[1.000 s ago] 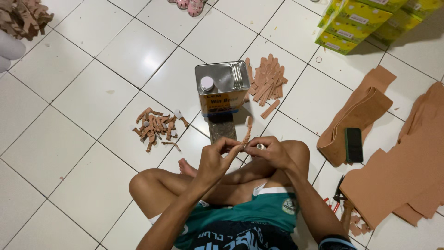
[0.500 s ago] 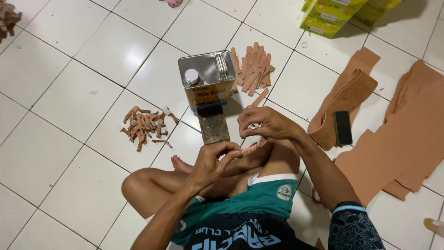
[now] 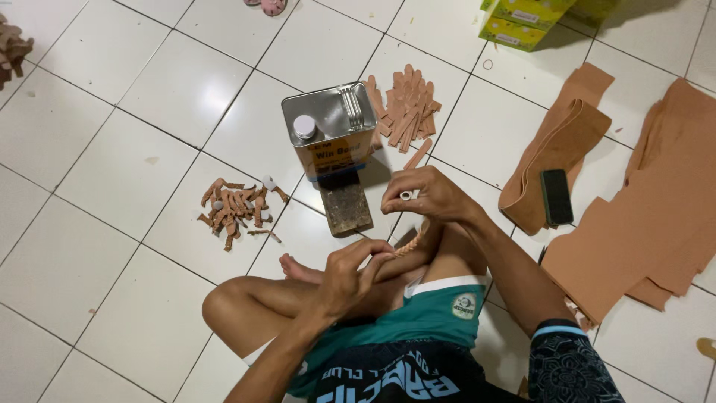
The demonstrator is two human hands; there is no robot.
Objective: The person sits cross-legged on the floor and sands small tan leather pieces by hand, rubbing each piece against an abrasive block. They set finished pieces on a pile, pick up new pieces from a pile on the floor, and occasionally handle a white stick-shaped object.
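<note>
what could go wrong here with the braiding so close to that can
The braid is stretched between the right hand and left hand; if either grip slips, it could loosen. The metal can stands just beyond the right hand, so a wide pull might knock it over. Its cap looks closed, so a spill seems unlikely. The loose strips beside the can could scatter too.

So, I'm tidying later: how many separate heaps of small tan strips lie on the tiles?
3: one heap left of the can, one right of it, one at the far left edge, partly cut off.
</note>
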